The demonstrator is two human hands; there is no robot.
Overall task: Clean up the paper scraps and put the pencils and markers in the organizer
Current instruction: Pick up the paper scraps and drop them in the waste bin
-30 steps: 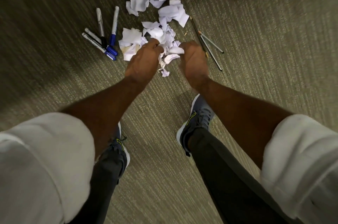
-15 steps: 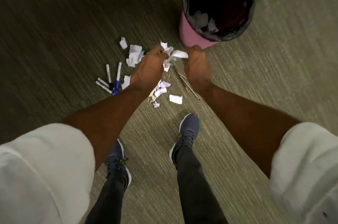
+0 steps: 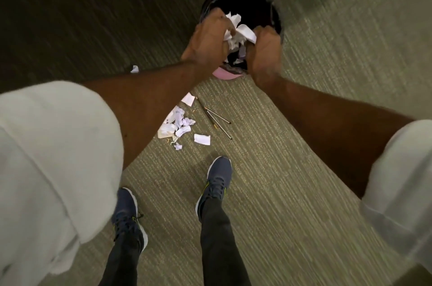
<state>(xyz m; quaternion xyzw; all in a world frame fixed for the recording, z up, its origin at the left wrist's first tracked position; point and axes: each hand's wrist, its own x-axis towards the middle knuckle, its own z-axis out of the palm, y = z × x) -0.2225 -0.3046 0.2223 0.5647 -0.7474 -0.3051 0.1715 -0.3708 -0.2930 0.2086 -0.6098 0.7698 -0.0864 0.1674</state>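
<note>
our sleeves (image 3: pixel 53 152): baggy off-white, rolled up past the elbows so forearms are bare | our pants (image 3: pixel 217 234): dark charcoal, slim cut | our sneakers (image 3: pixel 216 183): navy blue, white soles, little neon-yellow accents by the laces

— What moved since a second ago?

— Both my grips, left (image 3: pixel 208 40) and right (image 3: pixel 264 52), came up off the floor with the wad of paper scraps (image 3: pixel 237 31) pinched between them. They were down at the pile; now they're over the black-lined bin's (image 3: pixel 252 3) mouth.

— And the floor?

— The pile is thinner. A few leftover scraps (image 3: pixel 180 125) lie beside the pencils (image 3: pixel 216 117). The markers are out of view behind my left arm.
</note>
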